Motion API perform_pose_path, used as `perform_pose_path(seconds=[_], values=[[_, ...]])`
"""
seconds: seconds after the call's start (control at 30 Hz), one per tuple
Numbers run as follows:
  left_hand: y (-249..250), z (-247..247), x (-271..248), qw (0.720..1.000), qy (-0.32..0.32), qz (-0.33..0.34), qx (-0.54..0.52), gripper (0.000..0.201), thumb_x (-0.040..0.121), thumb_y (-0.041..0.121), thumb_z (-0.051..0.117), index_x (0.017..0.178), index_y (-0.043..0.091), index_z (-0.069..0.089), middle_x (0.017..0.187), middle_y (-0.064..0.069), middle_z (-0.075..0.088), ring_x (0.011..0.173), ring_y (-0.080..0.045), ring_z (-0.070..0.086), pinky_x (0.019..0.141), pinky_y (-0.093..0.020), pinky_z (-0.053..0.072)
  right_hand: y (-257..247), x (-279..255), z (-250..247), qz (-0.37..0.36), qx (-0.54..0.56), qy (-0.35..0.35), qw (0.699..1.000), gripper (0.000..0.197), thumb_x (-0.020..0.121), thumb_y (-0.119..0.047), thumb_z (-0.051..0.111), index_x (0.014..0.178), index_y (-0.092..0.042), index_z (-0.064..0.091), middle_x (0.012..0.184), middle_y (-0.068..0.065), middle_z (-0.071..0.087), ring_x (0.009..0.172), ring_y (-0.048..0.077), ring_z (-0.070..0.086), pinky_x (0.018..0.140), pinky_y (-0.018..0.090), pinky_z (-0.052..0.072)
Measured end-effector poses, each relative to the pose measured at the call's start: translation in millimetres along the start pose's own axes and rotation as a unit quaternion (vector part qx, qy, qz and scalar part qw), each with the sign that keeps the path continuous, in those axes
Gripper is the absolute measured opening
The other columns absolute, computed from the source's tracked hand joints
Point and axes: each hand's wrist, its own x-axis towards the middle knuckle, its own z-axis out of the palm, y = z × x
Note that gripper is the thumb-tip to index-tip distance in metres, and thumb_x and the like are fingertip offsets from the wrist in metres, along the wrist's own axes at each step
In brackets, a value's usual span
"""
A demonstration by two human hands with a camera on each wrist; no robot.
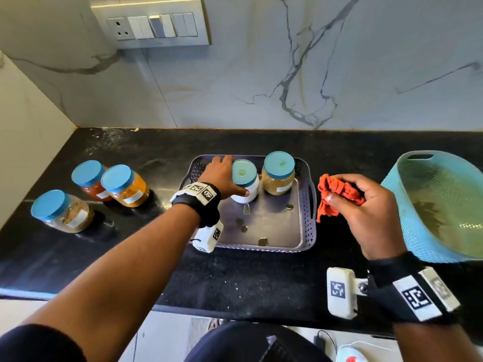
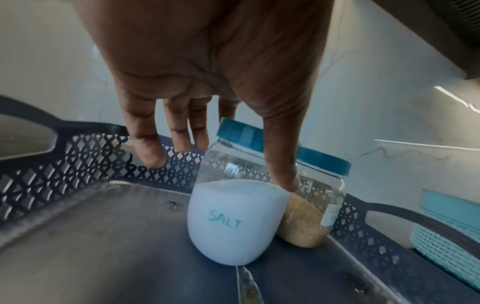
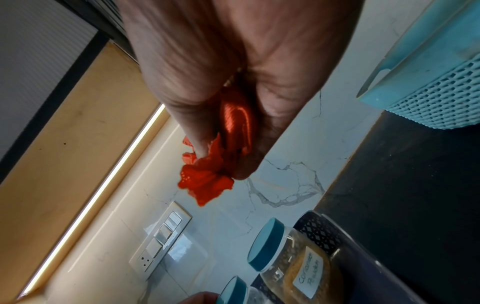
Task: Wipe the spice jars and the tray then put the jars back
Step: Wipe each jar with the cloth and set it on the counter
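The dark tray (image 1: 274, 231) (image 2: 103, 236) stands mid-counter with two blue-lidded jars at its back. My left hand (image 1: 230, 176) (image 2: 223, 172) reaches over the salt jar (image 1: 249, 192) (image 2: 233, 222); the thumb touches its front and the straight, spread fingers hang past its left side, not wrapped round it. The coriander jar (image 1: 278, 178) (image 3: 298, 265) stands close on its right. My right hand (image 1: 345, 194) hovers right of the tray, gripping a bunched red cloth (image 1: 326, 202) (image 3: 205, 185). Small spots lie on the tray floor.
Three more blue-lidded jars stand on the black counter to the left: red (image 1: 87, 176), orange (image 1: 125, 185) and brown (image 1: 61, 211). A teal perforated basket (image 1: 444, 205) sits at the right. The marble wall with a switch panel (image 1: 151, 24) is behind.
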Motion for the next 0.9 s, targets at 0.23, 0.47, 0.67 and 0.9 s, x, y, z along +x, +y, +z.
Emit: perform_pose_path(seconds=[0.23, 0.47, 0.67, 0.9], values=[[-19.2, -6.1, -16.0, 0.995, 0.059, 0.045, -0.066, 0.087, 0.063, 0.041, 0.094, 0.134, 0.012, 0.053, 0.134, -0.01, 0.053, 0.124, -0.027, 0.051, 0.102, -0.034, 0.044, -2.3, -2.0, 6.4, 0.012, 0.019, 0.003, 1.0, 0.026, 0.082, -0.006, 0.08, 0.094, -0.029, 0.075, 0.089, -0.007, 0.077, 0.083, 0.014, 0.072, 0.079, 0.033, 0.06], [-42.6, -47.3, -72.8, 0.879, 0.123, 0.081, -0.453, 0.1, 0.053, 0.042, 0.09, 0.137, 0.02, 0.04, 0.129, -0.001, 0.061, 0.118, -0.007, 0.063, 0.105, -0.027, 0.05, -15.7, 3.0, 32.5, 0.128, 0.315, 0.064, 0.938, 0.023, 0.087, 0.004, 0.067, 0.101, -0.013, 0.071, 0.095, 0.006, 0.073, 0.097, 0.028, 0.067, 0.091, 0.044, 0.058], [-36.4, -65.7, -113.7, 0.817, 0.149, 0.119, -0.544, 0.09, 0.058, 0.033, 0.087, 0.135, 0.033, 0.04, 0.13, 0.002, 0.061, 0.123, -0.01, 0.061, 0.104, -0.03, 0.05, -56.6, 6.3, 77.6, 0.101, 0.368, -0.024, 0.924, 0.059, 0.072, 0.002, 0.07, 0.13, -0.004, 0.059, 0.113, 0.011, 0.073, 0.105, 0.021, 0.07, 0.089, 0.029, 0.058], [-41.1, -60.0, -134.9, 0.858, 0.171, 0.148, -0.46, 0.081, 0.063, 0.035, 0.087, 0.135, 0.021, 0.054, 0.126, 0.004, 0.068, 0.119, -0.019, 0.064, 0.103, -0.046, 0.052, -108.6, 4.7, 120.8, -0.08, 0.131, -0.115, 0.982, 0.039, 0.087, 0.006, 0.069, 0.117, -0.019, 0.072, 0.11, -0.003, 0.077, 0.103, 0.012, 0.072, 0.089, 0.026, 0.056]])
